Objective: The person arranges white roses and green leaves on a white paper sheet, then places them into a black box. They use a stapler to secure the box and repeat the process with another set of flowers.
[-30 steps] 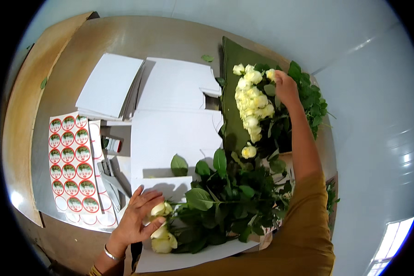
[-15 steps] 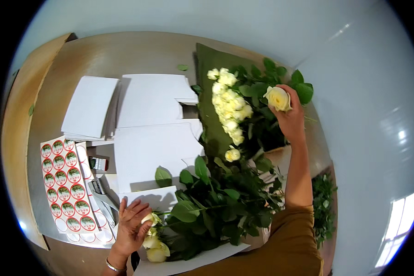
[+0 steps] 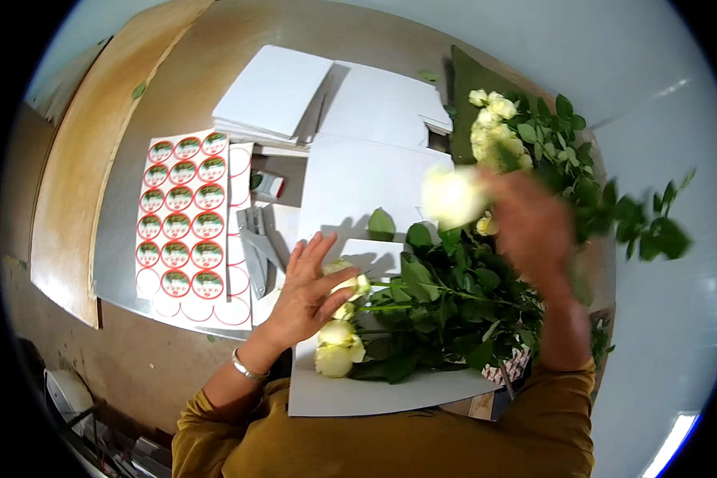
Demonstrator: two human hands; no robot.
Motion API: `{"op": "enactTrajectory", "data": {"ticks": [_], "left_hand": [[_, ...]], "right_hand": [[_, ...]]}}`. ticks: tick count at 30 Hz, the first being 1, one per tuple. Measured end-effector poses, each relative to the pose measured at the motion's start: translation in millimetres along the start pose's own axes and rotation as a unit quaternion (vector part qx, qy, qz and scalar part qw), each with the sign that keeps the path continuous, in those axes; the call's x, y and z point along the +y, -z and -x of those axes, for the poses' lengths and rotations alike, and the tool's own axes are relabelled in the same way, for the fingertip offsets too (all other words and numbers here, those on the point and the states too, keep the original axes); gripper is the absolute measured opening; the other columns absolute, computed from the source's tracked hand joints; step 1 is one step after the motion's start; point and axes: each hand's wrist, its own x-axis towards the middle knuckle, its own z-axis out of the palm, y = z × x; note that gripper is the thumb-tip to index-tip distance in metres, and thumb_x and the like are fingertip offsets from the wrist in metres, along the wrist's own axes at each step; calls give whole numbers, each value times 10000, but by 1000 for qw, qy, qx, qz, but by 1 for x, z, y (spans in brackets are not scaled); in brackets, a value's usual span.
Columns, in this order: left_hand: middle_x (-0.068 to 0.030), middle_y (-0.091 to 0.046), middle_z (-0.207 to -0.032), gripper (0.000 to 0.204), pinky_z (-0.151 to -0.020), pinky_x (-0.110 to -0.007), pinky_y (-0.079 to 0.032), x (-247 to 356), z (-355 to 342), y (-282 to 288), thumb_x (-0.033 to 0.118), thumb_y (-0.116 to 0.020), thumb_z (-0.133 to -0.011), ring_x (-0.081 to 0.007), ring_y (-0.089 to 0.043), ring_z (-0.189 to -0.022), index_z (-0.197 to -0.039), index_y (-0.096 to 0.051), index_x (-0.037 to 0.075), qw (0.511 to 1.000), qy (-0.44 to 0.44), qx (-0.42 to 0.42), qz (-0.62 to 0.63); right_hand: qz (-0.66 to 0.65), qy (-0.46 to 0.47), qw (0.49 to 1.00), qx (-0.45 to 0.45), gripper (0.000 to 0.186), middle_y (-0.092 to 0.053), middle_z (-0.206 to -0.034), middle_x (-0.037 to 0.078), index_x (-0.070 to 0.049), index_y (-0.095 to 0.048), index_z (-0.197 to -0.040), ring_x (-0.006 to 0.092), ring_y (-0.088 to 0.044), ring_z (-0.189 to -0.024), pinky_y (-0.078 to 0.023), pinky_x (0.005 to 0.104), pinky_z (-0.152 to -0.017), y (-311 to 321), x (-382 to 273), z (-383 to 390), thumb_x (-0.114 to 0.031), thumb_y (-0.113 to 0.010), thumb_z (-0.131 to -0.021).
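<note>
My left hand rests with its fingers spread over several cream rose heads, which lie with leafy stems on a pale card sheet at my body. My right hand, smeared by motion, grips a single cream rose; its leafy stem sticks out to the right. Behind that hand more cream roses and greenery lie on a green cushion. Dark green foliage spreads between my hands.
At the left are sheets of round red-rimmed stickers, a metal stapler and a small box. Stacked white cards and notched card sheets cover the middle of the metal table. A wooden board edges the left; a wall stands right.
My right hand has lifted a rose out from the pile and brought it toward me and leftward, trailing its stem. My left hand stays on the lower roses. The view has shifted.
</note>
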Motion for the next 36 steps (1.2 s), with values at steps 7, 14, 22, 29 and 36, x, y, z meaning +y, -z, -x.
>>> {"op": "enactTrajectory", "data": {"ticks": [7,14,22,29,36], "left_hand": [[-199,-218,-1502,313,-1115,-501,-151,1,0,-3,214,-679,-838,-426,-185,-1382,-1149,-669,178,1000,-2,22,14],[-181,-301,-1460,553,-1117,-508,-170,-8,-17,11,286,-708,-799,-348,-292,-1356,-1306,-528,155,999,-45,-30,4],[-97,-459,-1341,682,-1129,-508,-177,4,-31,30,338,-709,-774,-279,-411,-1279,-1358,-435,119,990,-1,-123,-71],[-70,-470,-1338,672,-1126,-521,-163,17,-34,26,349,-704,-764,-285,-384,-1301,-1346,-450,129,981,11,-118,-153],[-51,-461,-1328,670,-1117,-528,-173,20,-30,19,355,-694,-761,-266,-351,-1308,-1349,-453,143,966,5,-92,-242]], "right_hand": [[-335,-126,918,-168,385,-625,-1008,163,-42,-587,-1162,348,-619,-847,-502,375,-725,-140,-55,23,-1,-627,-781],[-329,-103,925,-157,388,-607,-938,161,-29,-569,-1177,352,-607,-820,-491,394,-701,-152,-56,30,1,-623,-794],[-231,-74,915,-322,320,-610,-1098,209,-27,-539,-1227,324,-605,-1012,-471,385,-890,-116,-26,-31,-66,-475,-916],[-124,-186,947,-231,266,-626,-1027,219,23,-588,-1013,368,-580,-991,-449,428,-865,-228,78,-100,-201,-475,-926],[-132,-149,942,-271,337,-634,-836,207,27,-602,-907,333,-590,-760,-458,420,-743,-224,108,-134,-294,-501,-877]]}}
